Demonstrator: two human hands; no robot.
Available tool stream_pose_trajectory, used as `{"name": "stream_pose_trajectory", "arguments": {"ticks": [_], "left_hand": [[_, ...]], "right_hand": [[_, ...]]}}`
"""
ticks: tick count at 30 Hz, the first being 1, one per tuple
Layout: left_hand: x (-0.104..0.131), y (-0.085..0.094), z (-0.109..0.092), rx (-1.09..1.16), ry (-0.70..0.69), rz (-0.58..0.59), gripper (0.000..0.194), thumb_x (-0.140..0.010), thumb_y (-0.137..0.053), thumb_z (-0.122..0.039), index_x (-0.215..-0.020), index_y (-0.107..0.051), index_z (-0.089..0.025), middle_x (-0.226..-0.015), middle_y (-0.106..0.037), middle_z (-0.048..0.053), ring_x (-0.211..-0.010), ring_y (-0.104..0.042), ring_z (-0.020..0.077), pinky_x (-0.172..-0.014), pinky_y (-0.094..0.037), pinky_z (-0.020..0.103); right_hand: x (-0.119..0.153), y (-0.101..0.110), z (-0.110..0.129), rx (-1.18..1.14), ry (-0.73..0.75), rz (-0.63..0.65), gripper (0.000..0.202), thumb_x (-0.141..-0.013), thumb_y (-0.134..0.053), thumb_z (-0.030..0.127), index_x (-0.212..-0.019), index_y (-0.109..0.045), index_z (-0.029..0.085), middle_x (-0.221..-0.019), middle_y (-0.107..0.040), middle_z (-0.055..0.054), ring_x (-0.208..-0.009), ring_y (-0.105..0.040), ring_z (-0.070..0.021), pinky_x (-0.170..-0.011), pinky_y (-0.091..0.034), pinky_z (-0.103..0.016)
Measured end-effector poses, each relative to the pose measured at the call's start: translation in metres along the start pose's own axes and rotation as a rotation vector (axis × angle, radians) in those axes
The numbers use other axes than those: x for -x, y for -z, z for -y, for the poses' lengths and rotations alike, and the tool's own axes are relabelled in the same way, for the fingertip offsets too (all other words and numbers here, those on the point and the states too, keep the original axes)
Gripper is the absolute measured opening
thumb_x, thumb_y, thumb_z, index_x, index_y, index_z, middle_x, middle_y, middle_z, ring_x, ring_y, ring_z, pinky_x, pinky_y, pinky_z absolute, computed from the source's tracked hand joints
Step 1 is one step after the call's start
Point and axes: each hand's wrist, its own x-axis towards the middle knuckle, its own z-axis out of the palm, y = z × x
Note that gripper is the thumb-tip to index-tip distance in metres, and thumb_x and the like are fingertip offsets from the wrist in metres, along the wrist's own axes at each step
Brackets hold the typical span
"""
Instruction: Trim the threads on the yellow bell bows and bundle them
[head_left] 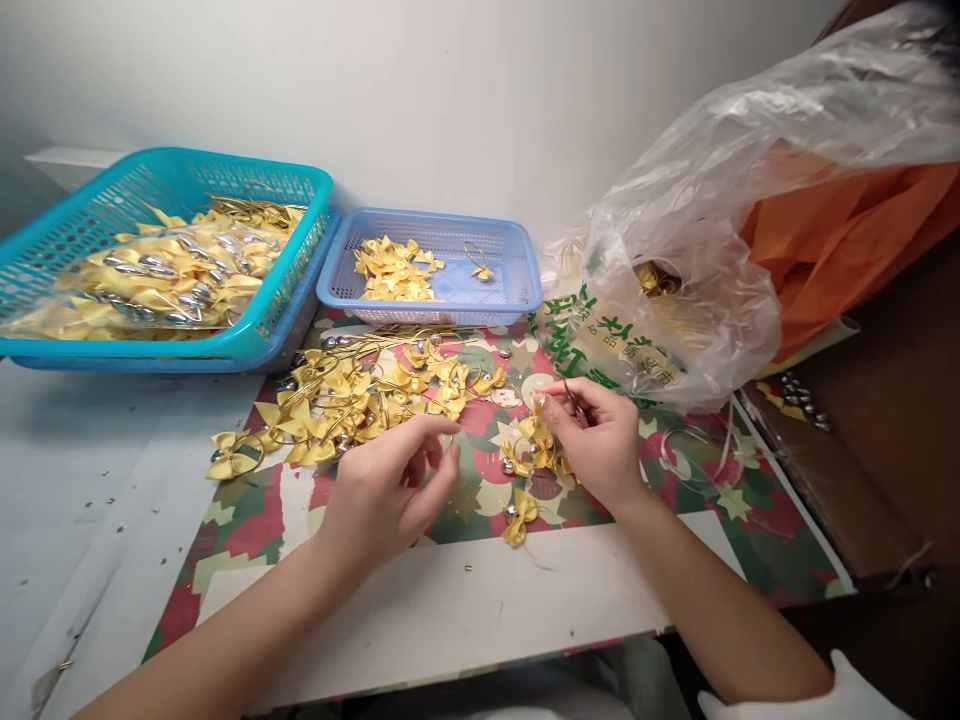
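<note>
A yellow bow sits at the right fingertips, right of the middle of the frame, above a small cluster of similar bows. The right hand is closed around a slim dark tool, its thumb and forefinger pinched together; whether they grip the bow itself, I cannot tell. The left hand, near the centre of the frame, has its fingers curled and the thumb apart from the forefinger; I cannot tell whether anything small is between them. The 2 hands are apart.

Just below the cluster lies 1 loose bow with silver beads. Beyond the left hand spreads a large pile of bows with gold rings, and behind it a bundle of gold ties. All lie on a red and green patterned sheet, with a white strip along the lower middle.

At the upper centre, a blue basket holds yellow bows and 1 ringed bow. At the upper left, a teal basket holds a clear packet of bows with silver beads. A clear plastic bag with green print and some orange cloth fill the upper right.
</note>
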Motion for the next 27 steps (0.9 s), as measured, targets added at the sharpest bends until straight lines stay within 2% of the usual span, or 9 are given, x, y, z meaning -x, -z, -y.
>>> {"name": "stream_pose_trajectory", "arguments": {"ticks": [3, 6, 9, 13, 16, 18, 21, 23, 27], "left_hand": [[0.003, -0.001, -0.008, 0.317, 0.114, 0.149, 0.010, -0.091, -0.052, -0.022, -0.099, -0.056, -0.018, -0.061, -0.058, -0.004, -0.047, -0.052, 0.0083, -0.046, -0.041, 0.018], [0.010, -0.004, -0.015, 0.538, 0.174, 0.292, 0.018, -0.093, -0.051, -0.026, -0.110, -0.052, -0.020, -0.079, -0.063, 0.001, -0.056, -0.059, 0.0095, -0.049, -0.047, 0.019], [0.016, -0.009, -0.020, 0.719, 0.249, 0.341, 0.024, -0.094, -0.052, -0.030, -0.117, -0.049, -0.022, -0.093, -0.061, 0.004, -0.061, -0.061, 0.0087, -0.054, -0.050, 0.020], [0.016, -0.013, -0.024, 0.969, 0.450, 0.390, 0.028, -0.093, -0.056, -0.033, -0.116, -0.045, -0.022, -0.083, -0.062, 0.001, -0.060, -0.060, 0.0084, -0.055, -0.050, 0.020], [0.013, -0.014, -0.024, 1.058, 0.574, 0.422, 0.027, -0.092, -0.058, -0.032, -0.112, -0.044, -0.021, -0.069, -0.060, -0.004, -0.053, -0.058, 0.0076, -0.052, -0.047, 0.017], [0.011, -0.014, -0.022, 1.086, 0.625, 0.412, 0.027, -0.091, -0.059, -0.031, -0.111, -0.044, -0.021, -0.065, -0.057, -0.007, -0.050, -0.057, 0.0068, -0.050, -0.045, 0.016], [0.010, -0.013, -0.020, 1.095, 0.649, 0.364, 0.028, -0.090, -0.059, -0.028, -0.112, -0.044, -0.022, -0.067, -0.056, -0.007, -0.048, -0.055, 0.0061, -0.048, -0.045, 0.017], [0.010, -0.013, -0.019, 1.081, 0.648, 0.343, 0.026, -0.090, -0.058, -0.027, -0.112, -0.045, -0.021, -0.068, -0.057, -0.006, -0.048, -0.054, 0.0058, -0.048, -0.044, 0.017], [0.010, -0.013, -0.018, 1.039, 0.653, 0.334, 0.027, -0.089, -0.057, -0.025, -0.114, -0.048, -0.019, -0.067, -0.054, -0.006, -0.048, -0.050, 0.0051, -0.046, -0.040, 0.016]], "right_hand": [[0.006, 0.000, 0.009, -0.080, 0.011, 0.024, 0.014, -0.081, -0.064, 0.028, -0.073, -0.069, 0.018, -0.051, -0.039, 0.006, -0.045, -0.032, -0.0068, -0.041, -0.028, -0.020], [0.015, -0.002, 0.015, -0.150, 0.006, 0.089, 0.013, -0.081, -0.066, 0.030, -0.075, -0.072, 0.019, -0.049, -0.045, 0.006, -0.043, -0.035, -0.0065, -0.040, -0.029, -0.020], [0.024, -0.008, 0.018, -0.226, -0.011, 0.144, 0.015, -0.082, -0.067, 0.032, -0.075, -0.072, 0.019, -0.050, -0.050, 0.005, -0.042, -0.038, -0.0065, -0.039, -0.031, -0.020], [0.032, -0.018, 0.020, -0.267, 0.001, 0.177, 0.017, -0.082, -0.067, 0.033, -0.073, -0.070, 0.019, -0.049, -0.052, 0.004, -0.042, -0.038, -0.0064, -0.039, -0.031, -0.019], [0.033, -0.022, 0.019, -0.283, -0.019, 0.225, 0.017, -0.084, -0.064, 0.033, -0.075, -0.068, 0.019, -0.051, -0.052, 0.004, -0.042, -0.037, -0.0061, -0.039, -0.029, -0.019], [0.030, -0.019, 0.016, -0.308, -0.020, 0.259, 0.013, -0.083, -0.065, 0.032, -0.082, -0.067, 0.019, -0.052, -0.047, 0.006, -0.043, -0.033, -0.0058, -0.040, -0.027, -0.019], [0.017, -0.003, 0.010, -0.360, 0.011, 0.375, 0.032, -0.077, -0.071, 0.040, -0.100, -0.060, 0.021, -0.059, -0.041, 0.008, -0.048, -0.031, -0.0067, -0.041, -0.025, -0.019], [0.007, 0.012, 0.007, -0.370, 0.076, 0.496, 0.033, -0.079, -0.067, 0.045, -0.097, -0.055, 0.020, -0.062, -0.044, 0.006, -0.049, -0.032, -0.0070, -0.043, -0.025, -0.020], [-0.005, 0.028, 0.007, -0.091, 0.127, 0.679, 0.014, -0.081, -0.065, 0.030, -0.082, -0.058, 0.018, -0.058, -0.047, 0.006, -0.046, -0.036, -0.0056, -0.044, -0.027, -0.020]]}}
